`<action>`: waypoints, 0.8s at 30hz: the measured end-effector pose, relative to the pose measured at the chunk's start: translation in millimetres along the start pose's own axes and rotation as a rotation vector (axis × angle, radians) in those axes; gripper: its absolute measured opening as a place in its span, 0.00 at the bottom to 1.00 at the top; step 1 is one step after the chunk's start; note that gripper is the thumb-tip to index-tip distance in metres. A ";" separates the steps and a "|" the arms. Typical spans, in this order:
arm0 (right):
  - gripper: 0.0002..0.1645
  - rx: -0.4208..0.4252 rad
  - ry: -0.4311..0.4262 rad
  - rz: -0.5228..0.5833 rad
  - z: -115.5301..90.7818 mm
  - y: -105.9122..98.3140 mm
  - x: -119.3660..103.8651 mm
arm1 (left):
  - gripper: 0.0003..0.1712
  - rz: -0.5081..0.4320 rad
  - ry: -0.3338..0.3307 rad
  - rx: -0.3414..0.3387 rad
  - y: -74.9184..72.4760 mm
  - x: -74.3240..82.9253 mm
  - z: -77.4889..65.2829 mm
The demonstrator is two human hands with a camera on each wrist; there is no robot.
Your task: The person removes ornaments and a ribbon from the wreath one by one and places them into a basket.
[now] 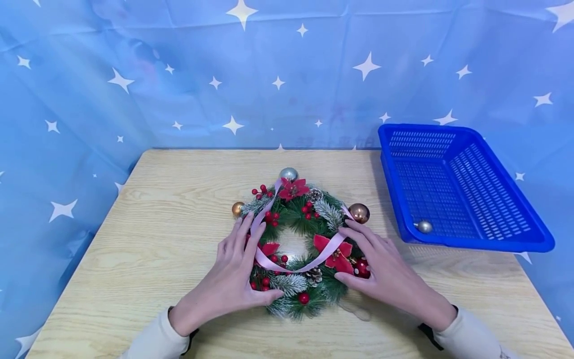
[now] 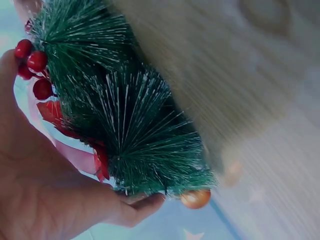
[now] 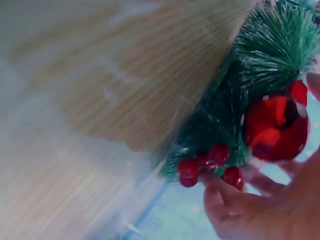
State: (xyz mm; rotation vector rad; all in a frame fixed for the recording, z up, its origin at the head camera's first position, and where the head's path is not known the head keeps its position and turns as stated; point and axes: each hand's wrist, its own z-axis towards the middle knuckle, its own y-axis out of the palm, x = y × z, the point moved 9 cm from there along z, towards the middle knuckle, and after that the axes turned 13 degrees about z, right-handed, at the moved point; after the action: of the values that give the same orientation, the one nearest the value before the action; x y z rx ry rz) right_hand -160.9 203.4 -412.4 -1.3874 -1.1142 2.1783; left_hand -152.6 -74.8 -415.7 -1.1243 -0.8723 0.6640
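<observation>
A green Christmas wreath (image 1: 298,219) lies on the wooden table between both hands, with red flowers, berries and pinecones on it. My left hand (image 1: 230,274) holds its left side, thumb toward the lower front and fingers along the outer edge. On the opposite side, my right hand (image 1: 385,267) holds it beside a red dotted ball (image 3: 276,128). A pale pink ribbon (image 1: 329,252) loops loosely over the wreath. Around the rim sit a silver ball (image 1: 289,174) at the top, a gold ball (image 1: 237,209) at left and a brown ball (image 1: 359,213) at right.
A blue plastic basket (image 1: 475,244) stands at the table's right side, with one small silver ball (image 1: 424,227) inside. Behind the wooden table (image 1: 148,239) hangs a blue cloth (image 1: 287,109) with white stars.
</observation>
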 end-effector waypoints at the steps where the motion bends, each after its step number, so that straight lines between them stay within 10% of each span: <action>1: 0.54 0.012 -0.017 -0.005 -1.7 -2.7 -0.9 | 0.83 -0.004 0.002 -0.004 -0.1 -1.5 0.7; 24: 0.42 0.204 -0.089 0.151 -38.0 -35.5 2.5 | 0.80 -0.048 0.012 0.018 0.8 -9.1 5.2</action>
State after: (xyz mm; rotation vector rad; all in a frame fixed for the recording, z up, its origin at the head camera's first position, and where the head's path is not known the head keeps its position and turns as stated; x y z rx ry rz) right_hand -133.6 244.4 -395.5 -1.3345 -0.8113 2.4039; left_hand -161.7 -79.6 -417.8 -1.0870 -0.8786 0.6236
